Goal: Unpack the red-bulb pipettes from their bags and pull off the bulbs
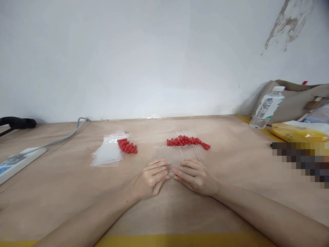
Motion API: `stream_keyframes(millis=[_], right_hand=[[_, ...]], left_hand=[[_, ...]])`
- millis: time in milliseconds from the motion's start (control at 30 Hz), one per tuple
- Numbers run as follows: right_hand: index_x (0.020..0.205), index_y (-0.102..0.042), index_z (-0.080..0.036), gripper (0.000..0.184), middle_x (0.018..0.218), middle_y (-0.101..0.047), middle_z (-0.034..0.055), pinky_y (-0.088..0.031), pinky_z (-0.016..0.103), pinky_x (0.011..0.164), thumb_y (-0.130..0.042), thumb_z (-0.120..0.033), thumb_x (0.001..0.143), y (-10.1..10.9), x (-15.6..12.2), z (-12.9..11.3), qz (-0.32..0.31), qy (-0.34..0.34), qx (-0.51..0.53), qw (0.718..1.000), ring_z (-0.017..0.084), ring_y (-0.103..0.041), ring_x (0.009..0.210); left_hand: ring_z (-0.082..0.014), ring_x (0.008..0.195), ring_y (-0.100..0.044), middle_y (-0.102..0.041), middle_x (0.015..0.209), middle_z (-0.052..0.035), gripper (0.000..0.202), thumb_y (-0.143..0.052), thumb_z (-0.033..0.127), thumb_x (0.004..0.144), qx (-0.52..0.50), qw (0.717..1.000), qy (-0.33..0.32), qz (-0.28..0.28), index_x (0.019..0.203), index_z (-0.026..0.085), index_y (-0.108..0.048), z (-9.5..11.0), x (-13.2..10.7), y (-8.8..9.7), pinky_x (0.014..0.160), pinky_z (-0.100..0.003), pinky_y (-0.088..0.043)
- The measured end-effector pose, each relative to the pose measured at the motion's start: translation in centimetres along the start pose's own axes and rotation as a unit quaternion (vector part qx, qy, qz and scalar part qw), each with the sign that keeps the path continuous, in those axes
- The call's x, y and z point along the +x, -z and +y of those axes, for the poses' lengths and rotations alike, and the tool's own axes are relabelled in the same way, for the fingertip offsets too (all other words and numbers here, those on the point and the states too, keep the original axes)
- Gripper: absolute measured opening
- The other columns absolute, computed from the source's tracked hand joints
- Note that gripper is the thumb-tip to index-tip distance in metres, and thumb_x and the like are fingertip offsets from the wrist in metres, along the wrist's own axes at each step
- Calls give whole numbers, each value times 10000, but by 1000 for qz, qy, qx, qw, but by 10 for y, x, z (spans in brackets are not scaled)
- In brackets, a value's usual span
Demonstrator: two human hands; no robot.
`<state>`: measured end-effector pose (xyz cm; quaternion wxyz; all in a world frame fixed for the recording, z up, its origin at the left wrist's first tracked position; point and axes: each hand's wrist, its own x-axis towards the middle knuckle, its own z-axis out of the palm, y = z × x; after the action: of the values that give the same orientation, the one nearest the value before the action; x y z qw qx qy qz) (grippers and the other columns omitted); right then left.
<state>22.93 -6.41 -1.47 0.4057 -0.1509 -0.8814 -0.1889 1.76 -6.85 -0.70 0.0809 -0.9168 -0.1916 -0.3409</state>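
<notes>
My left hand and my right hand meet near the middle of the table, fingers closed. Between their fingertips a short stretch of a thin clear tube shows, held crosswise; the fingers cover its ends. Just beyond my hands lies a row of clear tubes, side by side and pointing away from me, partly hidden by the fingers. Behind that row are droppers with red rubber bulbs, their clear stems pointing toward the wall. A loose heap of red rubber bulbs lies left of the tubes.
Clear zip bags lie beside the loose bulbs. A white power strip with a grey cable sits at far left. On the right stand a water bottle, a grey bag and a yellow packet. A wall closes the back.
</notes>
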Motion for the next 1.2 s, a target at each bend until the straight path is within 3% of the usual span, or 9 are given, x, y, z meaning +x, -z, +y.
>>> stream_keyframes(millis=[300,700,800,933,1100,1200], right_hand=[[948,-587,-133,174,791,-669,34,-502,322,726,-587,-131,774,2,-3,3,10,23,-15,1000,154,-580,773],[988,-588,-158,214,759,-668,37,-486,307,660,-555,-100,785,11,-13,11,17,22,-4,1000,152,-581,733],[981,-612,-198,204,789,-670,41,-465,315,653,-571,-153,786,21,-22,28,27,-75,-25,996,153,-569,710],[963,-645,-234,185,778,-628,46,-456,289,619,-534,-260,818,32,-32,56,57,-245,-43,967,140,-549,663],[991,-637,-189,262,767,-565,54,-453,286,594,-462,-305,834,36,-43,82,29,-371,-31,928,152,-538,665],[958,-632,-146,265,773,-596,63,-441,276,549,-491,-282,779,36,-49,91,15,-461,-30,887,145,-535,611]], left_hand=[[-162,949,-608,-675,826,-67,140,-469,95,814,-34,999,23,7,866,136,-593,3,1,3,952,-389,-439],[-183,981,-596,-672,814,-58,162,-449,109,829,-37,998,41,-1,866,145,-602,-1,-8,13,959,-406,-428],[-172,910,-614,-661,844,-54,160,-452,139,838,3,992,119,43,882,157,-605,-12,-14,18,839,-325,-504],[-146,771,-596,-609,848,-50,181,-435,204,857,87,960,254,79,886,166,-610,-30,-19,18,692,-269,-511],[-154,788,-554,-540,828,-51,290,-407,151,839,129,952,269,67,1082,147,-566,-44,-24,14,695,-275,-494],[-158,801,-548,-525,835,-54,323,-385,96,807,139,951,270,58,1068,139,-569,-46,-26,14,688,-272,-490]])
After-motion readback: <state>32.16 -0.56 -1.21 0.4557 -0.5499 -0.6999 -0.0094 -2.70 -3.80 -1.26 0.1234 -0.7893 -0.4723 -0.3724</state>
